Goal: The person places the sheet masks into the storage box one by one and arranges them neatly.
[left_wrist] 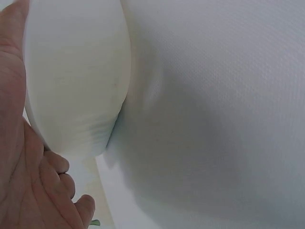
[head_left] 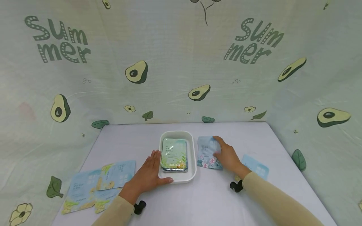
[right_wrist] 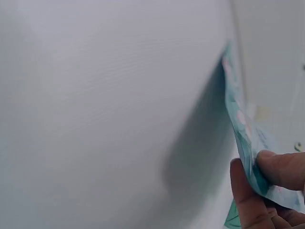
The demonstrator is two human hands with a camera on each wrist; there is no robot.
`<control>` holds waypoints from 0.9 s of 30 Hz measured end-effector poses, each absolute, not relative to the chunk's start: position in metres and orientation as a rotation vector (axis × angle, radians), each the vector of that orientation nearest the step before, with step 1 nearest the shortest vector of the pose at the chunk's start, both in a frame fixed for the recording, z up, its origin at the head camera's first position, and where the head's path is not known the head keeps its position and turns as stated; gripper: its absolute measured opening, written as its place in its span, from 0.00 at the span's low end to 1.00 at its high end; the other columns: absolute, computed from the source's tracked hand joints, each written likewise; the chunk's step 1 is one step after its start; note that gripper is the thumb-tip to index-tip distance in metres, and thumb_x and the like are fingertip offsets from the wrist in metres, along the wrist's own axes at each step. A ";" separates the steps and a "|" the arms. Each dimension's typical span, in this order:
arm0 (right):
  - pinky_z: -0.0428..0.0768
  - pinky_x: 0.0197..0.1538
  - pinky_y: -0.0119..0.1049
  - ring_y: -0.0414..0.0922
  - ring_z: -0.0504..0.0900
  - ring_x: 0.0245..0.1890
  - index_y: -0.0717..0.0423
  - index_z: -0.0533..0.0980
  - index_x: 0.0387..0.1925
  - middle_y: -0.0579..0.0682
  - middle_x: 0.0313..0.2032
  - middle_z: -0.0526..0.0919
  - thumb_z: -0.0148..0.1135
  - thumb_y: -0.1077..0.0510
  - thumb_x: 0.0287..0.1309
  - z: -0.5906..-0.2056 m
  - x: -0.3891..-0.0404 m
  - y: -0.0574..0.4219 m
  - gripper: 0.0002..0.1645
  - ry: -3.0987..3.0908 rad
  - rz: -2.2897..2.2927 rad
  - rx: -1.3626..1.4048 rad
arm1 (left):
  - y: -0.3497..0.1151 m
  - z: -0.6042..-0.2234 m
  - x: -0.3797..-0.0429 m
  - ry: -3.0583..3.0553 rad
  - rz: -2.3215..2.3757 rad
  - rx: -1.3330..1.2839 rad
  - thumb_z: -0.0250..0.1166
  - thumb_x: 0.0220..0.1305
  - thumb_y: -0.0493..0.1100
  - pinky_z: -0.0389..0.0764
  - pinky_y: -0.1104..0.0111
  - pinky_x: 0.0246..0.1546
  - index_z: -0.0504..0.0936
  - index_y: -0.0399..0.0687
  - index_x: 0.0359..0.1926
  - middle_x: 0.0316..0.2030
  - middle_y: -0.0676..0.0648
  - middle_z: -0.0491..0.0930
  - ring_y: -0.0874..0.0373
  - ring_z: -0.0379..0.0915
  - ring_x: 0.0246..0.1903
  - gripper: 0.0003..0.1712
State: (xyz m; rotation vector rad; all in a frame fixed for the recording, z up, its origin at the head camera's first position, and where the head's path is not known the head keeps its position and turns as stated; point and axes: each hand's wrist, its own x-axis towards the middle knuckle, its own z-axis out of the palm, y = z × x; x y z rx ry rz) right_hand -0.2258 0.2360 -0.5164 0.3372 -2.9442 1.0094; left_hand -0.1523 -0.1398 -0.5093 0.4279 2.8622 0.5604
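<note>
A white plastic tray (head_left: 194, 169) stands on the table, holding a small stack of flat sachets topped by a green one (head_left: 173, 153). Along its left wall and near corner lies my left hand (head_left: 151, 171), fingers stretched out and thumb at the front; the left wrist view has the tray's outer wall (left_wrist: 78, 76) against the palm. To the right of the tray, my right hand (head_left: 228, 157) pinches a blue sachet (head_left: 207, 150) with pink flowers by its right edge. Thumb and fingers sit on opposite faces of that sachet (right_wrist: 240, 126), which is lifted partly off the table.
Several light-blue sachets (head_left: 118, 174) with yellow corners lie overlapping at the table's left. Another light-blue sachet (head_left: 255, 166) lies on the right, partly under my right wrist. A patterned cloth (head_left: 169, 103) hangs behind and beside the white table (head_left: 203, 201).
</note>
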 end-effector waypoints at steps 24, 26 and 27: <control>0.88 0.42 0.38 0.56 0.85 0.55 0.52 0.72 0.72 0.68 0.65 0.78 0.69 0.61 0.69 -0.470 -0.247 0.233 0.33 -2.790 1.580 0.059 | -0.138 -0.509 -0.152 2.876 0.541 0.411 0.64 0.55 0.84 0.49 0.48 0.83 0.40 0.37 0.85 0.85 0.37 0.41 0.43 0.33 0.85 0.79; 0.88 0.40 0.36 0.51 0.88 0.47 0.54 0.71 0.73 0.67 0.62 0.81 0.69 0.63 0.69 -0.466 -0.248 0.231 0.33 -2.756 1.628 0.078 | -0.138 -0.509 -0.151 2.885 0.529 0.411 0.65 0.55 0.84 0.51 0.47 0.83 0.41 0.36 0.85 0.85 0.37 0.43 0.42 0.34 0.85 0.78; 0.88 0.38 0.35 0.48 0.88 0.43 0.54 0.71 0.73 0.67 0.60 0.83 0.68 0.63 0.69 -0.465 -0.249 0.230 0.33 -2.739 1.652 0.086 | -0.138 -0.509 -0.151 2.890 0.528 0.410 0.66 0.55 0.83 0.51 0.47 0.83 0.42 0.36 0.84 0.85 0.36 0.43 0.42 0.35 0.85 0.78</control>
